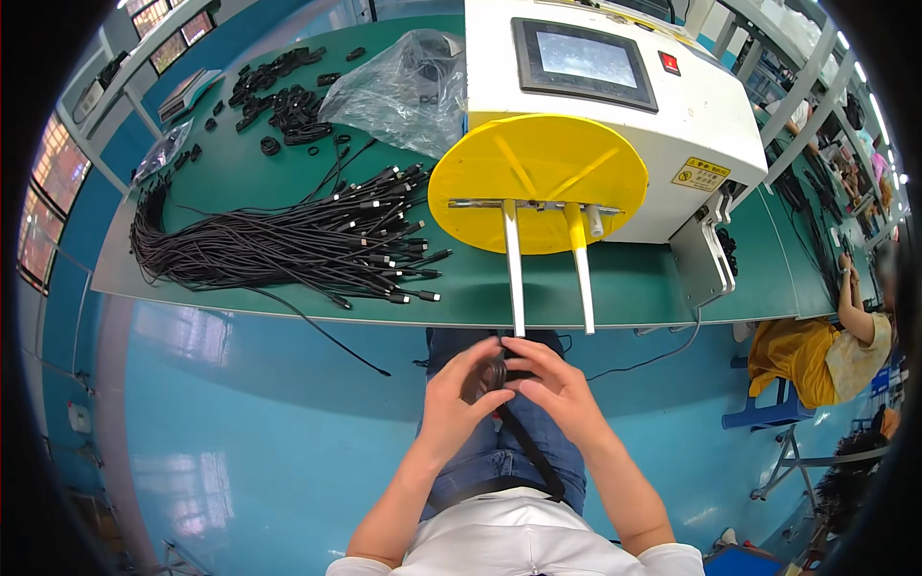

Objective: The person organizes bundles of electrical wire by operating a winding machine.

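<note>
Above my lap, just below the table's front edge, a small coil of black cable (pixel 494 376) sits between my two hands. My left hand (pixel 451 401) closes its thumb and fingers round the coil's left side. From the other side my right hand (pixel 565 396) curls in, its fingers and thumb pinching at the coil. Part of the coil is hidden behind the fingers. Right beyond my fingertips, two metal prongs (pixel 516 278) stick out from a yellow disc (pixel 538 158) on a white winding machine (pixel 615 120). No cable shows on the prongs.
On the green table (pixel 279 300), a thick bundle of black cables (pixel 259 240) lies at left, one end hanging over the edge. Behind it are coiled cables (pixel 288 106) and a clear plastic bag (pixel 403 91). A person (pixel 816 350) sits on a blue stool at far right.
</note>
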Motion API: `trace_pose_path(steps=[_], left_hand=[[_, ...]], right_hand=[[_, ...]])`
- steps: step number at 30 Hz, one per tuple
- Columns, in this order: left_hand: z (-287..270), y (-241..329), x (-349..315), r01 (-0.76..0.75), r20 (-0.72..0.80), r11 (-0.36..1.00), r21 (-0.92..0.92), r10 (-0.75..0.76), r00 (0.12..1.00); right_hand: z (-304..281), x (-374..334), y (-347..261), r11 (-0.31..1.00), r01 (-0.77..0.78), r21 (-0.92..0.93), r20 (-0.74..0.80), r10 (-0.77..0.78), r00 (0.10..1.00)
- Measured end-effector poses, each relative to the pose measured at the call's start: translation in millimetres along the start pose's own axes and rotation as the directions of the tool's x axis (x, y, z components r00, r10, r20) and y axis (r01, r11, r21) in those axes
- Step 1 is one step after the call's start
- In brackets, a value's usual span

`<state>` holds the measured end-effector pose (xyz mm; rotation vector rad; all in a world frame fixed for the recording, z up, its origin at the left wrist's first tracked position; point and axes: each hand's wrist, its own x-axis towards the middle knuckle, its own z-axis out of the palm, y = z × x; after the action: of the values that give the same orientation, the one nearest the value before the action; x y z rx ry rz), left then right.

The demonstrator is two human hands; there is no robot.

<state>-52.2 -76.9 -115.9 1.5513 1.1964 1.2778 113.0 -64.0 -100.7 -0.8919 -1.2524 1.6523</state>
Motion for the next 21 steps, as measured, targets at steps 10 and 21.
trace_pose_path(steps=[10,21], left_hand=[[5.5,11.7,-6.6,0.104,-0.125,0.994,0.036,-0.098,0.987],[-19.5,12.3,4.0,-0.029,0.255,0.956,0.293,-0.049,0.966]], right_hand=[[25.1,-2.5,14.8,0.959,0.167,-0.231,-0.147,-0.204,0.968],[8.0,4.4,5.8,0.953,-0.142,0.268,-0.217,0.203,0.955]])
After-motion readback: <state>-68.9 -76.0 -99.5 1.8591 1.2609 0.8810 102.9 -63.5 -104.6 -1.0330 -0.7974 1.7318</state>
